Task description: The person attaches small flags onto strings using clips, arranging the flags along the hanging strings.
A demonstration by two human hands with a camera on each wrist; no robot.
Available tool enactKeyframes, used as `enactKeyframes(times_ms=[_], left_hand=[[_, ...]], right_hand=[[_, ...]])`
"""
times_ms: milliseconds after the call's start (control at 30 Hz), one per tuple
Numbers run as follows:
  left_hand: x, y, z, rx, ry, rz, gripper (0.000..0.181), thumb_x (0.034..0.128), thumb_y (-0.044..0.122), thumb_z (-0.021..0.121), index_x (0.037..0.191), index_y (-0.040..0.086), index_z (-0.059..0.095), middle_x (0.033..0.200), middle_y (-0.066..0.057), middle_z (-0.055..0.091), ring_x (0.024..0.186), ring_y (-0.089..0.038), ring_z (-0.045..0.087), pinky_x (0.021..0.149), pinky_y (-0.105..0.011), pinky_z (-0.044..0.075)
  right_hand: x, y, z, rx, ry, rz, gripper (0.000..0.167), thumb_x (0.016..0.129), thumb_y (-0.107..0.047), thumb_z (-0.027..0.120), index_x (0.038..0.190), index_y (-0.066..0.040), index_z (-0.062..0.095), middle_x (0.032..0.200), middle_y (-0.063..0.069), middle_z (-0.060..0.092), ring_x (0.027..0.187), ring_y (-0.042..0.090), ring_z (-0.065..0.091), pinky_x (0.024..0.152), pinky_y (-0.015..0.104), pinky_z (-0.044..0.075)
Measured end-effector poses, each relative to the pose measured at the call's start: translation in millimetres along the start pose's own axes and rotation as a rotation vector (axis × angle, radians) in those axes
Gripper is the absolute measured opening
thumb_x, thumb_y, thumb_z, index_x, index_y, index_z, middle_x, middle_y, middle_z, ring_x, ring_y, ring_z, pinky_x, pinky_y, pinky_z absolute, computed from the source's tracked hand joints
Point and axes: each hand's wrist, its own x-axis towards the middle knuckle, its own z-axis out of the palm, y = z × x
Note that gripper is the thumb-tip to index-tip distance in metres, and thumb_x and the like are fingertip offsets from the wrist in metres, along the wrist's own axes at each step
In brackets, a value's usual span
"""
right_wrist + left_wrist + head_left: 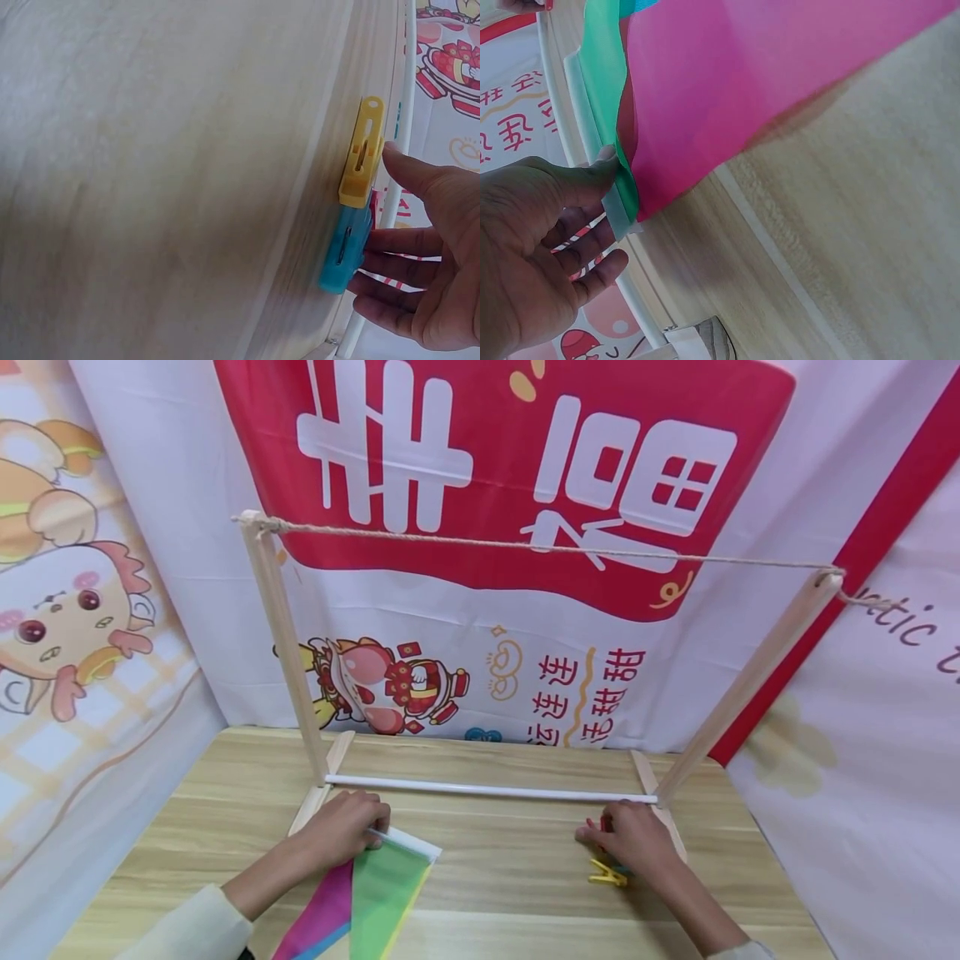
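My left hand [347, 827] pinches the white top band of some triangular pennant flags at the left of the tabletop. The green flag [386, 893] lies uppermost, with a magenta flag [705, 90] beneath it and blue and yellow edges showing. At the right, my right hand [633, 839] is over several plastic clothespins, thumb and fingers apart around a red clothespin [604, 823]. A yellow clothespin [363, 154] and a teal clothespin [343, 247] lie beside its fingertips. Most of the red one is hidden, so a hold on it does not show.
A wooden frame stands behind the hands, with a left post [283, 652], a right post [750, 685] and a white rod [487, 789] low between them. Twine [480, 542] spans the post tops. A printed cloth [465, 602] hangs behind the wooden table [495, 877].
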Motion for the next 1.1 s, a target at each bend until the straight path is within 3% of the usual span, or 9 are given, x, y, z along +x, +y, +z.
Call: enactKeyframes(times_ms=[333,567,800,967,1100], left_hand=[[-0.9,-2.4,-1.7,-0.002,0.028,0.032,0.029,0.0849,0.008,0.097,0.081,0.025,0.073,0.079,0.015,0.064,0.076,-0.002,0.054,0.071,-0.03,0.05],[0.9,-3.2,-5.9,-0.011,0.007,-0.011,0.027,0.0889,0.009,0.095,0.083,0.025,0.074,0.078,0.018,0.064,0.076,-0.001,0.054,0.071,-0.028,0.05],[1.3,-3.7,-8.3,-0.047,-0.008,-0.04,0.024,0.0953,0.007,0.088,0.088,0.023,0.073,0.08,0.016,0.065,0.077,-0.002,0.054,0.071,-0.026,0.05],[0.2,-7.8,-9.3,-0.092,0.006,-0.034,0.023,0.0945,0.001,0.084,0.091,0.021,0.074,0.084,0.015,0.068,0.08,-0.002,0.057,0.072,-0.026,0.054],[0.1,-9.4,-11.2,-0.173,-0.002,-0.069,0.028,0.0952,-0.002,0.082,0.093,0.025,0.074,0.089,0.014,0.071,0.085,-0.002,0.06,0.077,-0.028,0.057]], right_hand=[[-1.3,-4,3,-0.016,0.037,0.007,0.052,0.088,-0.054,0.096,0.069,-0.02,0.061,0.07,-0.003,0.057,0.068,0.015,0.053,0.056,0.035,0.042],[-2.1,-7,8,-0.066,0.083,-0.001,0.054,0.087,-0.057,0.095,0.071,-0.019,0.06,0.073,-0.001,0.057,0.069,0.018,0.054,0.061,0.04,0.045],[-2.0,-8,9,-0.081,0.087,0.005,0.047,0.094,-0.05,0.092,0.071,-0.018,0.065,0.074,0.0,0.06,0.07,0.018,0.056,0.064,0.043,0.05],[-2.3,-11,6,-0.082,0.077,0.019,0.045,0.096,-0.046,0.091,0.072,-0.017,0.066,0.075,0.0,0.061,0.07,0.018,0.056,0.062,0.041,0.049],[-1.5,-14,5,-0.082,0.064,0.027,0.043,0.098,-0.042,0.09,0.073,-0.017,0.066,0.076,0.0,0.061,0.071,0.018,0.055,0.063,0.041,0.048]])
